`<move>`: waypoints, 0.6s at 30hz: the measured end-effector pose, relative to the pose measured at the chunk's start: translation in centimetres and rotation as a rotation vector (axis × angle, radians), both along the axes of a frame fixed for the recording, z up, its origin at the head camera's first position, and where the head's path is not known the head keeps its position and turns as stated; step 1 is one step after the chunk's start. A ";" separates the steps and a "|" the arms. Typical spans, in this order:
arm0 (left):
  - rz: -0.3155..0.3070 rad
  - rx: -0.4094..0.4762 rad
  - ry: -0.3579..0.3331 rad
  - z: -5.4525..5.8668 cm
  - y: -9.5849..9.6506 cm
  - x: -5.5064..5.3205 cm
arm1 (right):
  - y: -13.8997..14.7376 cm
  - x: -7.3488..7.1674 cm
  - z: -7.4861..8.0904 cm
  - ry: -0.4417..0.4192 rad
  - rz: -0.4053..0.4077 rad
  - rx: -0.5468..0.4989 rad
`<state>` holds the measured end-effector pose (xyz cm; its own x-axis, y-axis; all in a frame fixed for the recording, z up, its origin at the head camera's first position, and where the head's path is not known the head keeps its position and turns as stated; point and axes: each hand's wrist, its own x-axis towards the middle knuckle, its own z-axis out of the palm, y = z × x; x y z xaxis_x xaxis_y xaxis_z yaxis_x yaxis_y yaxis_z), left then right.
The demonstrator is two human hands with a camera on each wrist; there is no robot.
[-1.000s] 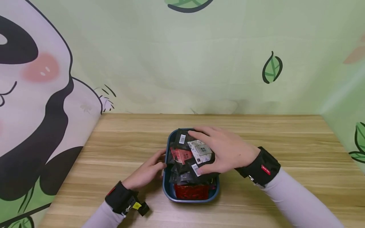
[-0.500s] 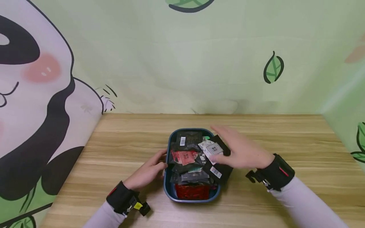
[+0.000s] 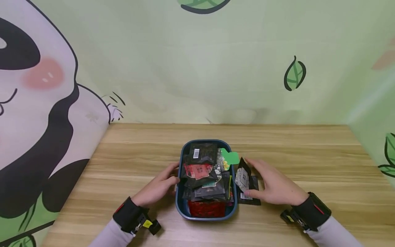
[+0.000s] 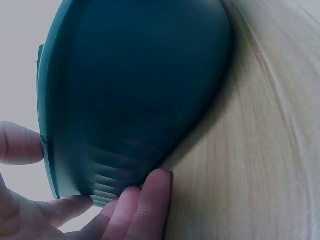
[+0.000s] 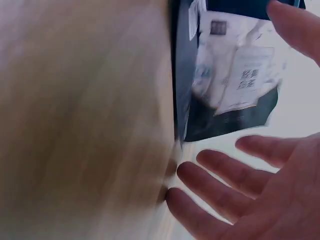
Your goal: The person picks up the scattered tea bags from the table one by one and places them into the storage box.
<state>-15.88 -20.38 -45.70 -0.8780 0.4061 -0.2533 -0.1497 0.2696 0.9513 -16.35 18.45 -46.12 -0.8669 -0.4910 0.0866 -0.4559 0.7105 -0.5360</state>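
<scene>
A dark blue plastic basket (image 3: 233, 209) holds a pile of flat black sachets (image 3: 202, 154). My left hand (image 3: 155, 190) rests against its left side, fingertips touching the rim and outer wall, as the left wrist view shows from below. Just outside the right wall, a black sachet with a pale floral label (image 3: 243, 178) stands tilted. Beneath it another black sachet with a barcode (image 3: 254, 202) lies on the table. My right hand (image 3: 274, 187) is beside them, its thumb at the tilted sachet's near edge. In the right wrist view its fingers are spread, apart from the sachet.
Inside the basket are also a red-labelled sachet (image 3: 197, 171) and a shiny red pack (image 3: 206, 208) at the near end. A green scalloped piece (image 3: 232, 157) sticks out over the right rim. The wooden table (image 3: 139, 144) ends at a printed wall (image 3: 216, 85).
My right hand has carried black sachets from the pile over the basket's right rim, down to the table, and its fingers have spread. The green piece is now uncovered. The left hand stays put.
</scene>
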 end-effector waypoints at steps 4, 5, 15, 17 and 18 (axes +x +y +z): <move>-0.003 -0.004 0.001 0.0 0.1 0.0 | -0.3 0.3 0.1 0.016 0.008 0.015; -0.003 -0.004 0.001 0.0 0.1 0.1 | -0.4 0.4 0.2 0.015 0.010 0.019; -0.016 -0.019 0.020 0.2 0.1 0.2 | -1.2 1.0 0.0 0.080 0.110 0.207; -0.016 -0.023 0.026 0.2 0.1 0.1 | -1.3 1.0 0.0 0.084 0.107 0.226; -0.016 -0.025 0.028 0.2 0.1 0.1 | -1.3 1.0 0.1 0.086 0.111 0.230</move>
<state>-15.76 -20.31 -45.52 -0.8783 0.4142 -0.2389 -0.1184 0.2958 0.9479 -15.33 17.12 -46.03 -0.8007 -0.5981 0.0326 -0.5749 0.7520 -0.3224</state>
